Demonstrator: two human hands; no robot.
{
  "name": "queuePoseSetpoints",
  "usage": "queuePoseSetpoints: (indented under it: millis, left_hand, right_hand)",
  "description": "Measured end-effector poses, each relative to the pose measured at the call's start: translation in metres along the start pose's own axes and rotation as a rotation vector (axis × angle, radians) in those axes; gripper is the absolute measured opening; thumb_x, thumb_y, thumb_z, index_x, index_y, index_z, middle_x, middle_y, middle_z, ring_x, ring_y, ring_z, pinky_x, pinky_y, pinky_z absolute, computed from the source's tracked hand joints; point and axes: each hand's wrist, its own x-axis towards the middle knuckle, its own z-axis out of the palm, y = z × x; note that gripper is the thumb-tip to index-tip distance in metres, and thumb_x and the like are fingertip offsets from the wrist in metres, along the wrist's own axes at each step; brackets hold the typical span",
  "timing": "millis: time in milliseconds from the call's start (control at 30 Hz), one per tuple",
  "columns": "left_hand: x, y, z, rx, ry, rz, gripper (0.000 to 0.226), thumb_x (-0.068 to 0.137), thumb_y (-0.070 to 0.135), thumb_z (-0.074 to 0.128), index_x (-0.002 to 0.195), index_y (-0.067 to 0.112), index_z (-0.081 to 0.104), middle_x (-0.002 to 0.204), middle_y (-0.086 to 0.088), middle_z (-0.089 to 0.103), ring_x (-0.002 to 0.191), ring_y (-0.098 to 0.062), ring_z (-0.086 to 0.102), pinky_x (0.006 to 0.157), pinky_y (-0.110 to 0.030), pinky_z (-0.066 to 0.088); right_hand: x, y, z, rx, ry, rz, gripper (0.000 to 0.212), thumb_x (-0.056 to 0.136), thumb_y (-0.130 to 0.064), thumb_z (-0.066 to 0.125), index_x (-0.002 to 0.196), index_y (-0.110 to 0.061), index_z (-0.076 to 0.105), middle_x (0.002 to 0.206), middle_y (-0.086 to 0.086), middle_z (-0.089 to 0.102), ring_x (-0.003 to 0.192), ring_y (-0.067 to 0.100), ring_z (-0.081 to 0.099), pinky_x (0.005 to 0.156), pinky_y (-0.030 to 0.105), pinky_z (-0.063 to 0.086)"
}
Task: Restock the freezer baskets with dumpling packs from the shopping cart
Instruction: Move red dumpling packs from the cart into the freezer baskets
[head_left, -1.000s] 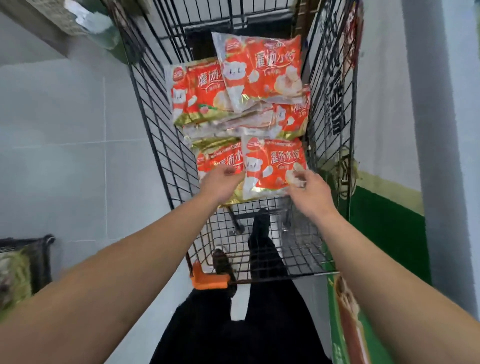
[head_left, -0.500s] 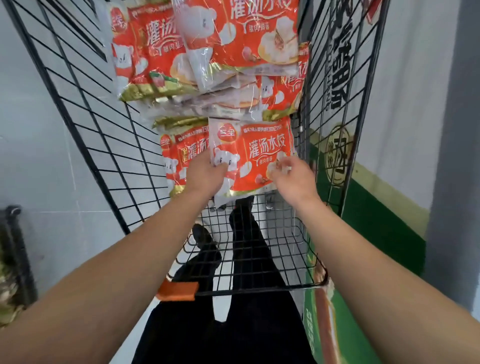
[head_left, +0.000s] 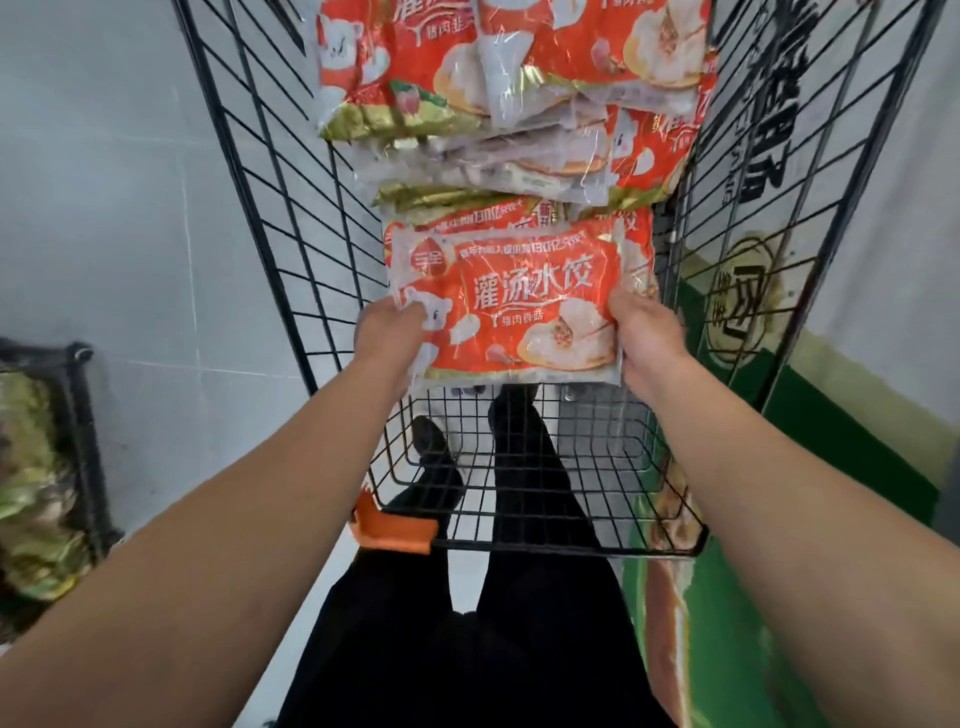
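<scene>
1. Two hands share one dumpling pack (head_left: 511, 306): the left hand (head_left: 389, 332) has its fingers curled round the pack's left short edge, and the right hand (head_left: 647, 332) grips the right short edge in the same way.
2. That pack is held just above the wire floor at the near end of the shopping cart (head_left: 291, 218), in front of the other packs (head_left: 519, 104) piled further in.
3. Its glossy, crinkled film looks slippery, and the bag seems soft rather than rigid; the contents are probably hard frozen lumps of moderate weight, so it may sag in the middle.
4. Gripping both sealed side edges, as now, seems the best hold, better than pinching the smooth printed face.
5. Its long axis runs left to right across the cart, printed face up, top of the print pointing away from the person.
</scene>
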Motion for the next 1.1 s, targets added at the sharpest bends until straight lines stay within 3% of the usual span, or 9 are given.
queuePoseSetpoints:
  millis: [133,333,433,533,600,800,900,1033,1100]
  left_hand:
    - [-0.018,-0.010,-0.017,-0.019,-0.049,0.062,0.006,0.083,0.025,0.058,0.085,0.022,0.062,0.094,-0.005,0.072,0.085,-0.024,0.070,0.078,-0.038,0.060]
    - [-0.051,-0.026,-0.065,-0.044,-0.192,0.233,0.052,0.065,0.047,0.062,0.093,0.004,0.068,0.100,-0.020,0.073,0.098,-0.043,0.069,0.089,-0.060,0.055]
    - [-0.088,-0.024,-0.092,-0.086,-0.263,0.302,0.030,0.085,0.037,0.067,0.084,0.007,0.071,0.093,-0.009,0.077,0.096,-0.036,0.072,0.089,-0.053,0.057]
    - [-0.123,-0.035,-0.118,-0.139,-0.377,0.341,0.019,0.097,0.025,0.064,0.086,0.011,0.072,0.089,-0.007,0.078,0.088,-0.027,0.075,0.086,-0.045,0.059]
    - [-0.135,-0.047,-0.130,-0.129,-0.438,0.385,0.020,0.096,0.027,0.064,0.091,0.009,0.073,0.089,-0.009,0.078,0.088,-0.027,0.075,0.087,-0.047,0.059]
    - [-0.188,-0.076,-0.134,-0.055,-0.579,0.456,0.020,0.093,0.028,0.068,0.098,0.010,0.073,0.098,-0.011,0.077,0.095,-0.031,0.073,0.092,-0.050,0.056]
    - [-0.218,-0.089,-0.122,0.002,-0.646,0.486,0.035,0.083,0.034,0.074,0.110,0.011,0.070,0.109,-0.011,0.075,0.104,-0.032,0.070,0.098,-0.054,0.052]
    - [-0.280,-0.111,-0.095,0.090,-0.744,0.535,0.012,0.096,0.018,0.064,0.098,0.008,0.070,0.091,-0.012,0.077,0.085,-0.031,0.075,0.081,-0.046,0.059]
    - [-0.311,-0.130,-0.072,0.160,-0.810,0.537,0.015,0.098,0.020,0.062,0.101,0.008,0.070,0.092,-0.014,0.077,0.085,-0.032,0.075,0.079,-0.049,0.060]
  right_hand:
    - [-0.035,0.011,-0.005,0.047,0.097,-0.046,0.013,0.099,-0.020,0.058,0.094,-0.014,0.069,0.092,0.000,0.076,0.092,0.020,0.072,0.087,0.044,0.059]
    - [-0.118,0.034,-0.016,0.192,0.212,-0.160,0.014,0.095,-0.019,0.061,0.087,-0.013,0.071,0.089,0.005,0.076,0.091,0.026,0.073,0.081,0.044,0.059]
    - [-0.167,0.053,-0.020,0.363,0.197,-0.164,0.016,0.097,-0.018,0.058,0.095,-0.009,0.072,0.092,0.008,0.077,0.081,0.023,0.075,0.064,0.040,0.061]
    - [-0.219,0.085,-0.023,0.478,0.227,-0.195,0.022,0.096,-0.020,0.058,0.104,-0.005,0.072,0.098,0.010,0.077,0.089,0.029,0.074,0.079,0.049,0.060]
    - [-0.247,0.109,-0.025,0.527,0.254,-0.240,0.023,0.095,-0.020,0.060,0.105,-0.004,0.073,0.099,0.011,0.076,0.091,0.031,0.074,0.085,0.054,0.057]
    - [-0.325,0.179,-0.048,0.688,0.367,-0.281,0.025,0.093,-0.025,0.061,0.106,-0.008,0.073,0.099,0.009,0.077,0.088,0.033,0.074,0.085,0.056,0.057]
    - [-0.353,0.216,-0.071,0.755,0.399,-0.275,0.025,0.095,-0.028,0.060,0.107,-0.010,0.073,0.100,0.008,0.077,0.089,0.033,0.074,0.085,0.055,0.057]
    - [-0.388,0.266,-0.110,0.876,0.455,-0.269,0.023,0.098,-0.026,0.057,0.106,-0.009,0.071,0.098,0.008,0.077,0.090,0.032,0.074,0.085,0.055,0.057]
    - [-0.405,0.299,-0.133,0.945,0.500,-0.271,0.022,0.099,-0.024,0.056,0.104,-0.008,0.070,0.095,0.009,0.077,0.088,0.029,0.073,0.080,0.050,0.058]
